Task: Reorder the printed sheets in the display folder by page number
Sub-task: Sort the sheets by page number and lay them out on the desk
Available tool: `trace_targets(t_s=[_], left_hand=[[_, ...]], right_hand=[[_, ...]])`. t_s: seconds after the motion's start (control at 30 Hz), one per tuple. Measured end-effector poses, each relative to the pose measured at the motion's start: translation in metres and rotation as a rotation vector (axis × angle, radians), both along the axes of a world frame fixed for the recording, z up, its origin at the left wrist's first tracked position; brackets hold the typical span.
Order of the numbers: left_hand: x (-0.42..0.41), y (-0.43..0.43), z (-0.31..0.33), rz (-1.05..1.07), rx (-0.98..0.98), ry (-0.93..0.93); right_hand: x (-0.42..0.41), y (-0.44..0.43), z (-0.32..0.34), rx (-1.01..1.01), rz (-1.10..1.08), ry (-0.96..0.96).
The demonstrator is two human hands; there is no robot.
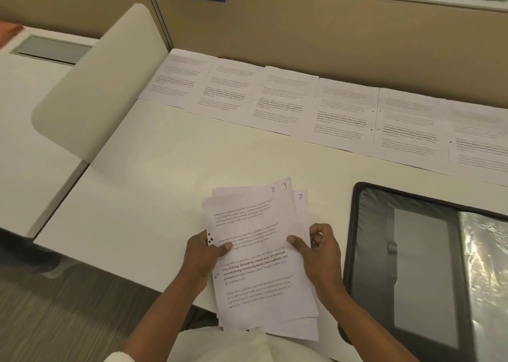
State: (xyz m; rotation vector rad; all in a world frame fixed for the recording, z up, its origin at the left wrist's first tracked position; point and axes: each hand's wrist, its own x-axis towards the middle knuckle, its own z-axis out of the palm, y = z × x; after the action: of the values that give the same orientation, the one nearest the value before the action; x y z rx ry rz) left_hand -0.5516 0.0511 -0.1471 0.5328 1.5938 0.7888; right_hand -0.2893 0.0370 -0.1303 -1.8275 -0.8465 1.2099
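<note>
Both gripping: left hand [204, 254] and right hand [320, 254] pinch the sheets [255, 224], corners fanned above the grip, apparently to expose page numbers

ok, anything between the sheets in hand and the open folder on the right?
Nothing visible. The held sheets, pinched by the left hand and right hand, sit just left of the display folder, with only bare desk between. The laid-out sheets lie along the far partition, out of that path.
</note>
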Motion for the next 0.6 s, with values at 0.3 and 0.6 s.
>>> trace_targets(t_s=[0.3,0.6], left_hand=[[-0.010,-0.006,-0.009,-0.028,0.071,-0.177],[-0.011,-0.013,-0.008,-0.065,0.113,-0.225]], right_hand=[[0.006,-0.005,-0.007,0.125,-0.037,0.053],[0.013,0.001,-0.012,-0.002,-0.043,0.258]])
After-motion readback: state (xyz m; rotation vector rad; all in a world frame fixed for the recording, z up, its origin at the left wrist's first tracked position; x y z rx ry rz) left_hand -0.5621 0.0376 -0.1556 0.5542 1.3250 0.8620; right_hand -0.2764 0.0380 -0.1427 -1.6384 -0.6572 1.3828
